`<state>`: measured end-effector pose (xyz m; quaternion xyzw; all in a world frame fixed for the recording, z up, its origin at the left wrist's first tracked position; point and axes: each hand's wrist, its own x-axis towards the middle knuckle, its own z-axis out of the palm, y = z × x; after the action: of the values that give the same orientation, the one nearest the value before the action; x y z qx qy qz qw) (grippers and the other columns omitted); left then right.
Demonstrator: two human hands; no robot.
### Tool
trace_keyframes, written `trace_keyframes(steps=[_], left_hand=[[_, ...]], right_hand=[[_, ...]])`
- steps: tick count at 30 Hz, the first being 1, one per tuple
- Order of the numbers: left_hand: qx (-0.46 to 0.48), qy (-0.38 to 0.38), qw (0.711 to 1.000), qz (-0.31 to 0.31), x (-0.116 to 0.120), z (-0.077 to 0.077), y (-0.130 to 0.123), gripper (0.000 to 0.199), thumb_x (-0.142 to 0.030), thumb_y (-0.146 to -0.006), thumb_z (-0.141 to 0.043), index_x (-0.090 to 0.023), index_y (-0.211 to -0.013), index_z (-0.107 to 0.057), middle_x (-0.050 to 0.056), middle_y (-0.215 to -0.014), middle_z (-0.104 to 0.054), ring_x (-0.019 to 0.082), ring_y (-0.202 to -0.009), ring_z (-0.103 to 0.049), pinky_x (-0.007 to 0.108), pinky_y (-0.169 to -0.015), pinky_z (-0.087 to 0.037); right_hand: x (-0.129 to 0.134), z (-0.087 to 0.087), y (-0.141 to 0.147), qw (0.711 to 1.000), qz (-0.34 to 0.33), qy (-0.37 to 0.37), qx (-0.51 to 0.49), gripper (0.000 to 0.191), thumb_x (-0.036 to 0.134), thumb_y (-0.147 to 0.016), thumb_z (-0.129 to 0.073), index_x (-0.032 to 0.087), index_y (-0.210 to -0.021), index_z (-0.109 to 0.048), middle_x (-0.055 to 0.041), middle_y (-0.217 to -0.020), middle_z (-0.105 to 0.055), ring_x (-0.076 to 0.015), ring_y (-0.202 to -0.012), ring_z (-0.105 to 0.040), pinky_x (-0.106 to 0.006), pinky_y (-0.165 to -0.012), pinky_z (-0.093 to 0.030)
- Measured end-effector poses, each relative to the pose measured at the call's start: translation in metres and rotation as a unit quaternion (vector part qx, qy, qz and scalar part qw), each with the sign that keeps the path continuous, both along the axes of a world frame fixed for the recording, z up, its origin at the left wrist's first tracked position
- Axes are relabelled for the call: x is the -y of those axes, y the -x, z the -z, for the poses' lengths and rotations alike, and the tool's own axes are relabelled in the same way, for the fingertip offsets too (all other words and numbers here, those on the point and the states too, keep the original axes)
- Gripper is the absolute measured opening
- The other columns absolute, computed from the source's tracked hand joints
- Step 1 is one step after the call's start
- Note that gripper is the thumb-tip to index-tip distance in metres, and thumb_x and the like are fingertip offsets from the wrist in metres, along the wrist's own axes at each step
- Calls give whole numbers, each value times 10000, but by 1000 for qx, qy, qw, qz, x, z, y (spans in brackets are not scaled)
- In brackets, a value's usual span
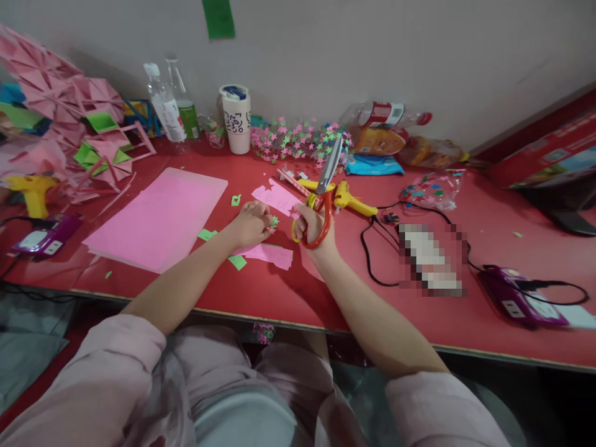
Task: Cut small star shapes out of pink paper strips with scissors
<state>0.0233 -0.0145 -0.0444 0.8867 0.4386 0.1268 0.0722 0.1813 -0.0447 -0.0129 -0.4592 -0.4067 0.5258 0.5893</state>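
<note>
Scissors (329,171) with red and yellow handles sit in my right hand (313,225), the fingers curled through the loops and the blades pointing up and away. My left hand (252,225) is closed in a pinch on a small green paper star (274,221), just left of the scissors. Beneath my left hand lies a cut pink paper strip (272,255), with a green paper scrap (238,262) beside it. Another pink strip with notched edges (275,196) lies beyond both hands. A small green scrap with a star shape (236,200) rests behind my left hand.
Pink paper sheets (161,214) lie to the left. A yellow glue gun (356,201) with a black cord is right of the scissors. A tumbler (236,121), bottles (166,112) and many paper stars (293,139) line the wall. A purple power box (521,298) sits far right.
</note>
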Motion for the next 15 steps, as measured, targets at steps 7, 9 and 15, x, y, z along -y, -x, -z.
trace_keyframes(steps=[7,9,15], left_hand=[[406,212,888,-48,-3,-14,3,272,-381,-694,-612,-166,-862,-618,77,-894,-644,201,-912,-576,364,-846,-442],[502,274,820,-35,-3,-17,4,271,-407,-688,-626,-167,-813,-621,48,-792,-648,153,-776,-588,309,-763,-455],[553,308,774,-31,1,-19,5,184,-282,-714,-607,-161,-576,-602,3,-547,-591,95,-539,-525,257,-586,-415]], right_hand=[[-1,0,-2,999,-33,6,-25,290,261,-687,-614,222,-554,-359,99,-340,-320,-72,-255,-331,-232,-303,-264],[0,0,-3,999,-46,9,-10,288,267,-699,-610,221,-563,-361,100,-344,-320,-72,-260,-332,-234,-313,-274],[4,2,-2,995,-78,-14,63,300,323,-740,-590,219,-578,-359,100,-364,-313,-62,-276,-325,-225,-335,-278]])
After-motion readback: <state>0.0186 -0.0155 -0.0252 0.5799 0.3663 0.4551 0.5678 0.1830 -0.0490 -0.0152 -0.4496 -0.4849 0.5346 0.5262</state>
